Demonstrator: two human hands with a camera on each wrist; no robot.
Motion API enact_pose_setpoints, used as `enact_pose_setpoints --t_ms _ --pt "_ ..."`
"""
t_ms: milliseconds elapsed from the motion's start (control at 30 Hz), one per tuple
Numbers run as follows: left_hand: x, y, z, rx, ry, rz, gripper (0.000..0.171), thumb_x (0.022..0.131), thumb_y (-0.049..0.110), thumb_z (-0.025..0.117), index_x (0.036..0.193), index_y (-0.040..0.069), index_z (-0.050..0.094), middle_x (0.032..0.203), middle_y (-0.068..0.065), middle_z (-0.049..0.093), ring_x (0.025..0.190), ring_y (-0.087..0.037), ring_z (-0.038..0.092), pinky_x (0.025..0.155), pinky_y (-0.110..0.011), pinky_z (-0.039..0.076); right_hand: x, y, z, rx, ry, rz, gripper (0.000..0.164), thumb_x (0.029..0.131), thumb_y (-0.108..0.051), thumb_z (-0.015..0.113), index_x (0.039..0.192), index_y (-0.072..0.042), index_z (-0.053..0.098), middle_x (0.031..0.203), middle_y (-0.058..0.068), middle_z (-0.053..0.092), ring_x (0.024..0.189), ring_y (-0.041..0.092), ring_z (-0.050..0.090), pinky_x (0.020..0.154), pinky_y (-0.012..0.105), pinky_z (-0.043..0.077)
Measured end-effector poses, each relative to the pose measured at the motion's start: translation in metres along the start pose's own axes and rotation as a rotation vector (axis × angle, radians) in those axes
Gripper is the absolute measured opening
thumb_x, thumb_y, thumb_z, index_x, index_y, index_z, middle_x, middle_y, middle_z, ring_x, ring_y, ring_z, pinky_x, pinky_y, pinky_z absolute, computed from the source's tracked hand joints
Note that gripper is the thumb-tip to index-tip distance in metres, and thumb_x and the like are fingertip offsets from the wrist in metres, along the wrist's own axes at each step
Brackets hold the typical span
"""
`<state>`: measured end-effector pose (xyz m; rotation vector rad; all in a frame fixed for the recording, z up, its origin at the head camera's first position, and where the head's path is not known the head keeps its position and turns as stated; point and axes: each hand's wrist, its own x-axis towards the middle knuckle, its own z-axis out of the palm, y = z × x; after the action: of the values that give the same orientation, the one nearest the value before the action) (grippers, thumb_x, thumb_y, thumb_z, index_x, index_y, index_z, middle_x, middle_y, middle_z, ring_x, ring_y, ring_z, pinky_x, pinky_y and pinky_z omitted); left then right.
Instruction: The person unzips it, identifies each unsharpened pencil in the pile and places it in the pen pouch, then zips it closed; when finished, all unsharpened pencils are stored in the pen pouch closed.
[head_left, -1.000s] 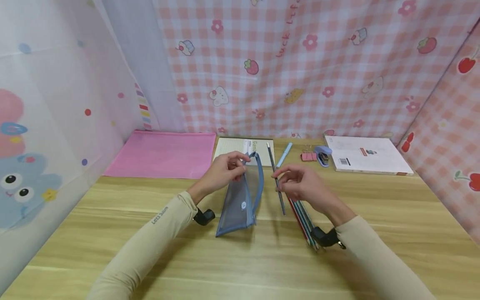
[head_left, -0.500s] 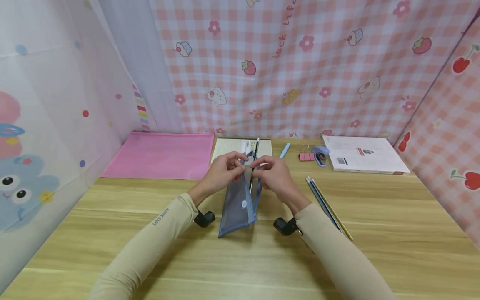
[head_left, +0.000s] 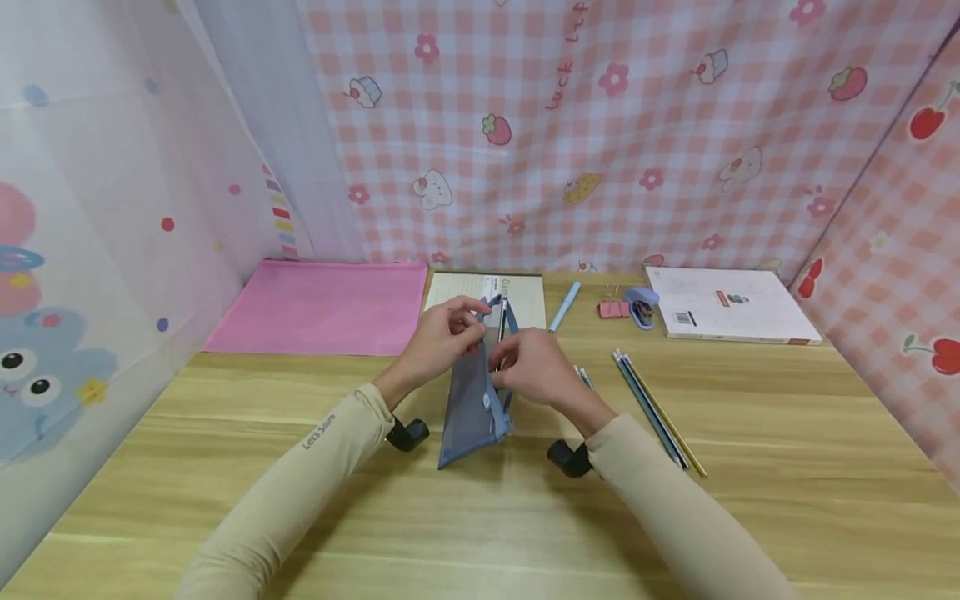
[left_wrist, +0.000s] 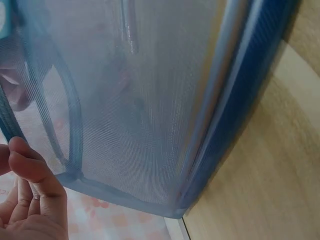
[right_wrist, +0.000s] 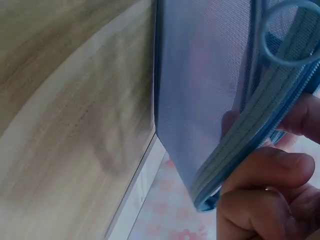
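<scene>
A blue mesh zipper pencil pouch (head_left: pixel 467 408) stands on its long edge in the middle of the table, its zipped side gaping. My left hand (head_left: pixel 447 333) pinches the upper edge of that opening near the far end. My right hand (head_left: pixel 536 367) reaches into the opening, its fingers around a dark pencil (head_left: pixel 502 321) that lies mostly inside the pouch. In the right wrist view a fingertip shows through the mesh, beside the zipper (right_wrist: pixel 250 120). Through the mesh in the left wrist view, several long pencils (left_wrist: pixel 212 85) lie along the bottom edge.
Several loose pencils (head_left: pixel 652 408) lie right of the pouch, some partly behind the right wrist. Along the back are a pink folder (head_left: pixel 322 308), a notepad (head_left: pixel 532 292), a light blue pen (head_left: pixel 565 307), pink binder clips (head_left: pixel 613 309), a purple stapler (head_left: pixel 642 308) and a white book (head_left: pixel 738 304).
My right hand has carried the dark pencil left from beside the loose pencils and lowered it into the pouch opening. My left hand keeps its place on the edge.
</scene>
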<state>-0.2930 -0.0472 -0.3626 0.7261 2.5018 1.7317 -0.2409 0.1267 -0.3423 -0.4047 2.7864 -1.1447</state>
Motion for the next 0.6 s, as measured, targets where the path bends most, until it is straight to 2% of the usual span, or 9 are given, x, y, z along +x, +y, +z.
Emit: enact_pose_setpoints --t_ms 200,300,400,500,600 --pt "-0.002 0.001 0.000 -0.006 0.002 -0.009 0.022 0.096 0.005 0.060 0.118 0.004 0.065 0.081 -0.008 0.068 0.064 -0.010 0.061 0.064 -0.024 0.054 0.003 0.001 0.005 -0.122 -0.043 -0.127 0.014 0.079 -0.002 0.068 0.089 -0.006 0.077 0.072 0.005 0.072 0.058 0.008 0.055 0.053 0.020 0.041" --pt "-0.002 -0.001 0.000 -0.016 -0.002 -0.012 0.023 0.096 0.005 0.061 0.118 0.003 0.064 0.081 -0.008 0.068 0.064 -0.010 0.061 0.063 -0.023 0.054 0.002 0.002 0.007 -0.208 -0.040 -0.166 0.013 0.082 -0.005 0.065 0.089 -0.008 0.077 0.072 0.002 0.072 0.058 0.008 0.053 0.053 0.020 0.040" --pt "-0.002 -0.002 0.000 -0.020 -0.005 -0.013 0.022 0.096 0.005 0.060 0.118 0.003 0.064 0.080 -0.008 0.067 0.063 -0.010 0.061 0.063 -0.023 0.054 0.001 0.001 0.007 -0.253 -0.046 -0.168 0.013 0.087 -0.009 0.065 0.091 -0.010 0.077 0.074 0.001 0.073 0.059 0.008 0.053 0.055 0.020 0.042" --pt "-0.002 -0.002 0.000 -0.018 -0.006 -0.011 0.022 0.096 0.005 0.061 0.118 0.003 0.064 0.081 -0.008 0.068 0.064 -0.011 0.061 0.064 -0.026 0.056 0.000 0.004 0.005 -0.262 0.018 -0.184 0.012 0.090 -0.012 0.065 0.091 -0.009 0.077 0.073 0.001 0.070 0.059 0.009 0.052 0.055 0.021 0.042" --pt "-0.001 0.000 0.001 -0.012 -0.012 -0.001 0.023 0.097 0.006 0.060 0.119 0.003 0.064 0.082 -0.008 0.068 0.064 -0.011 0.062 0.067 -0.031 0.058 -0.001 0.013 -0.005 -0.224 0.184 -0.158 0.008 0.090 -0.014 0.067 0.090 -0.009 0.073 0.066 0.002 0.063 0.055 0.011 0.051 0.050 0.022 0.039"
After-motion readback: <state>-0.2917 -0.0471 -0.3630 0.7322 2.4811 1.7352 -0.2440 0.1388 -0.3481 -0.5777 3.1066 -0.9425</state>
